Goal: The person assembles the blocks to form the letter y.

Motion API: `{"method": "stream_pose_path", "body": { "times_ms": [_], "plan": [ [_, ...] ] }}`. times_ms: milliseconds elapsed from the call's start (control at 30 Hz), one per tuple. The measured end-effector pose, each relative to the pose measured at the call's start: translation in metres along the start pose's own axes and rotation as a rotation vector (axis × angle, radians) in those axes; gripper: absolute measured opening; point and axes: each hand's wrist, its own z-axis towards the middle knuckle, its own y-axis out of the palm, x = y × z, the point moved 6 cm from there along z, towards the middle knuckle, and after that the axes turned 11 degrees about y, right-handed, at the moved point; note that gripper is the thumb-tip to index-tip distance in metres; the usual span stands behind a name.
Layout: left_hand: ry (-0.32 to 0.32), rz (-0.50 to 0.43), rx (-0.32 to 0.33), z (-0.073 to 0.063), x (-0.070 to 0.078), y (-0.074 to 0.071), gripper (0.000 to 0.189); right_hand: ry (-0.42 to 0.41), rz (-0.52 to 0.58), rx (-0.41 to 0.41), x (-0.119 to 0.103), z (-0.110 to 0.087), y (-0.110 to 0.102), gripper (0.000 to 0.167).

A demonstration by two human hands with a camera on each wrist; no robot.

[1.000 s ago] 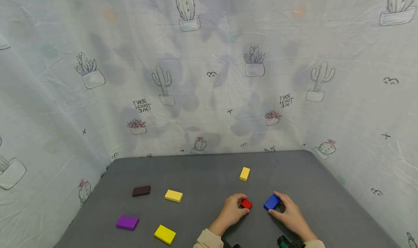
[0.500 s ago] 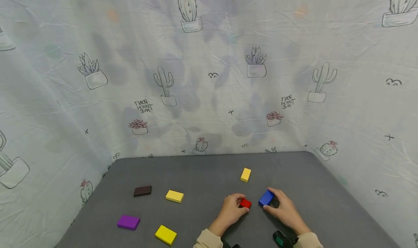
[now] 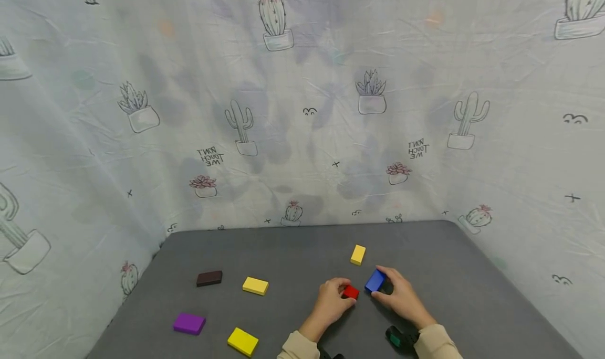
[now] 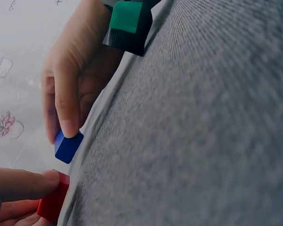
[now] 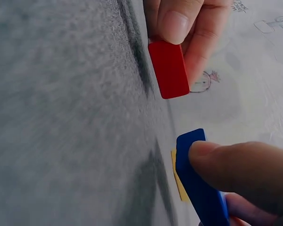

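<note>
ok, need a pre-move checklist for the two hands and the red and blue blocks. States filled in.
1. Left hand grip: ok, fingers and thumb pinch the red block.
2. Right hand grip: ok, pinches the blue block.
3. Held blocks not colliding: ok, a gap shows between them.
4. Far yellow block out of contact: ok, it lies apart, beyond the held blocks.
5. Purple block and dark block out of the way: ok, both well to the left.
6. Red block's underside clear of the gray tabletop: cannot tell.
</note>
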Motion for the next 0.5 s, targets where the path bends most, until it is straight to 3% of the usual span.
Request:
{"method": "stream_pose_path", "body": {
  "times_ms": [200, 500],
  "plan": [
    [-0.008, 0.0, -0.022, -0.002, -0.001, -0.005, 0.039, -0.075, 0.012, -0.007, -0.008, 0.009, 0.01, 0.068],
    [-0.023, 0.01, -0.022, -0.002, -0.004, -0.009, 0.039, -0.066, 0.015, -0.027, -0.018, 0.019, 0.018, 0.067]
  ]
}}
